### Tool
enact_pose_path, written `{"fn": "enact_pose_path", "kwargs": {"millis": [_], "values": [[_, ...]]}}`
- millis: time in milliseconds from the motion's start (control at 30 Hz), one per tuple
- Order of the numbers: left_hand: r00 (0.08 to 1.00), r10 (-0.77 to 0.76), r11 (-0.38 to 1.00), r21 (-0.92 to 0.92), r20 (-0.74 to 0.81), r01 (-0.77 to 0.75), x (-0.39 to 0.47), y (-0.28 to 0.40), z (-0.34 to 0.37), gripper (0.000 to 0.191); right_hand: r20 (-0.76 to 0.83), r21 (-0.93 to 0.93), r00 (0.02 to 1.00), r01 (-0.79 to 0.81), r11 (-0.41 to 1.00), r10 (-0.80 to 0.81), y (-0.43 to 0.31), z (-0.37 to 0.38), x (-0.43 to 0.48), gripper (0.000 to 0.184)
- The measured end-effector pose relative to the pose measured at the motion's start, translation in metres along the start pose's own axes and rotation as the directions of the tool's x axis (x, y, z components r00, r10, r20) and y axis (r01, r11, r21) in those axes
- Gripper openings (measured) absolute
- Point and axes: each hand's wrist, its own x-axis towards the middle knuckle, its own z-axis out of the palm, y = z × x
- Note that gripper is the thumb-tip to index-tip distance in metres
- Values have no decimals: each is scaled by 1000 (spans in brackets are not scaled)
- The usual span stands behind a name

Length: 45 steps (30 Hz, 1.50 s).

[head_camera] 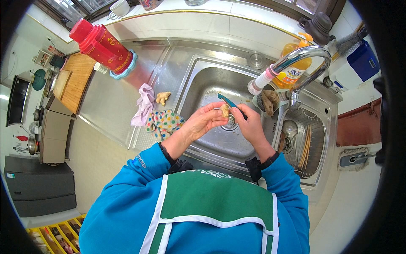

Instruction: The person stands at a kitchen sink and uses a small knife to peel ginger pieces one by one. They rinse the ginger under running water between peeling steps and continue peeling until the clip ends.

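Over the stainless steel sink (206, 85), my left hand (205, 120) pinches a small piece of ginger (225, 110) between thumb and fingers. My right hand (249, 120) grips a teal peeler (229, 101), its tip pointing up and to the left. The peeler lies close against the ginger; whether its blade touches is hard to tell. Small pale scraps dot the basin floor around the drain strainer (231, 123), which my hands partly cover. Another knob of ginger (163, 97) rests on the steel counter to the left of the sink.
Left of the sink lie a pink cloth (144, 103) and a polka-dot cloth (164, 123). A red thermos (106, 47) stands behind them. The chrome faucet (317, 52) arches over the basin's right side, near a soap bottle (293, 68) and a scrubber holder (269, 102). A wire basket (317, 158) holds chopsticks and a ladle.
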Motion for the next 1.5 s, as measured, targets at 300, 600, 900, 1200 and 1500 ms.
{"fn": "enact_pose_path", "kwargs": {"millis": [300, 600, 900, 1200, 1500], "values": [[998, 11, 999, 46, -68, -8, 3, -2, -5, 27, 72, -232, 995, 83, 969, -68, -9, -3, -6, 22], [990, 71, 997, 11, -124, -70, 6, -8, -9, 24, -30, -377, 971, 208, 903, -236, 4, 5, 2, 20], [992, 50, 999, 4, -117, -50, 6, -5, -11, 27, 27, -168, 999, 28, 985, -23, 12, 8, 6, 22], [987, 78, 997, 18, -137, -76, 4, -4, -3, 24, 1, -37, 999, 41, 998, -41, 9, 4, 0, 20], [992, 90, 995, -30, -86, -93, 6, -9, -6, 18, 51, -198, 999, 26, 980, -16, 6, 4, 3, 21]]}}
